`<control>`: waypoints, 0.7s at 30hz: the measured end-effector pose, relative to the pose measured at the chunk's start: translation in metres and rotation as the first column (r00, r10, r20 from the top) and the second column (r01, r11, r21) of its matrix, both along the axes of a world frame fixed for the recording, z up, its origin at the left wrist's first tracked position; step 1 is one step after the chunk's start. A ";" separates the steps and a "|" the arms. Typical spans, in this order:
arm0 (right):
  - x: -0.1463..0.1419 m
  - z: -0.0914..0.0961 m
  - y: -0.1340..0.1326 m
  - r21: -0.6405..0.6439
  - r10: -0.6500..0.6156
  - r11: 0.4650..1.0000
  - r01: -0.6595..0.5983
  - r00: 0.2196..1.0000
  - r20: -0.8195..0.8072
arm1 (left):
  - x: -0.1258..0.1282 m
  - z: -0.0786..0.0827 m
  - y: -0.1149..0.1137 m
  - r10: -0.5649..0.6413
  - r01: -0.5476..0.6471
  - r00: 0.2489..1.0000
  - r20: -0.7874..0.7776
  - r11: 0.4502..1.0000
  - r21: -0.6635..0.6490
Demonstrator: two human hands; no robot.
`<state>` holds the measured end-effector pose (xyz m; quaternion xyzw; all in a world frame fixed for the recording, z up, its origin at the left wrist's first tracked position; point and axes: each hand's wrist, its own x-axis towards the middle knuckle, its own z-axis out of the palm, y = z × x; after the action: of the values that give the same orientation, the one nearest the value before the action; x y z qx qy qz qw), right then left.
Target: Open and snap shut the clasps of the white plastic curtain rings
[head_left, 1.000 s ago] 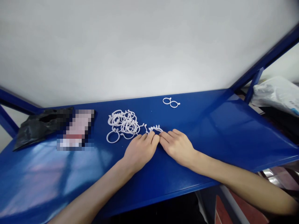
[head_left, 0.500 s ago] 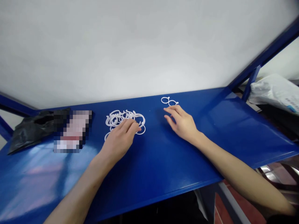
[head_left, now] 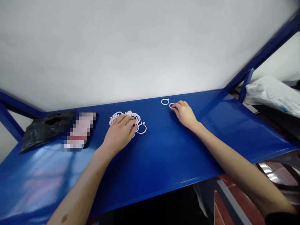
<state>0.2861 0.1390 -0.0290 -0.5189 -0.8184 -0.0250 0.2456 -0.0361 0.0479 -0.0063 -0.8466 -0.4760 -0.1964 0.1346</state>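
Observation:
A heap of white plastic curtain rings (head_left: 138, 117), each with a small knob or eyelet, lies on the blue table (head_left: 159, 150). My left hand (head_left: 120, 132) rests over the heap with its fingers spread across the rings and hides part of them. One loose ring (head_left: 141, 128) pokes out to the right of that hand. Farther right, my right hand (head_left: 185, 115) has thumb and fingertips closed on a single white curtain ring (head_left: 171, 105), which is partly covered by the fingers. Another single ring (head_left: 165, 102) lies flat just left of it, near the wall.
A black plastic bag (head_left: 39, 132) and a blurred-out flat item (head_left: 81, 128) lie on the left of the table. The white wall (head_left: 145, 56) rises behind its back edge. Blue frame bars (head_left: 246, 84) and a white plastic package (head_left: 274, 93) are at the right.
My right hand has gone from hovering with parted fingers to closing on the right-hand single ring. My left hand has spread and shifted over the heap, moving some rings. The view has shifted slightly.

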 end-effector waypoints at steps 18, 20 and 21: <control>-0.040 0.012 0.012 -0.135 0.153 0.982 -0.135 0.979 0.133 | 0.034 0.000 -0.017 -0.045 0.037 0.993 0.108 0.996 0.081; -0.042 0.013 -0.005 -0.118 0.211 0.973 -0.197 0.970 0.117 | 0.035 0.004 -0.017 -0.047 0.031 0.991 0.126 0.992 0.126; -0.044 0.013 -0.012 -0.105 0.235 0.969 -0.224 0.965 0.112 | 0.035 0.005 -0.017 -0.052 0.035 0.991 0.126 0.990 0.137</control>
<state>0.2422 0.1273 -0.0162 -0.4286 -0.8870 0.0088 0.1717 -0.0013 0.0307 -0.0009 -0.8312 -0.4509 -0.2855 0.1559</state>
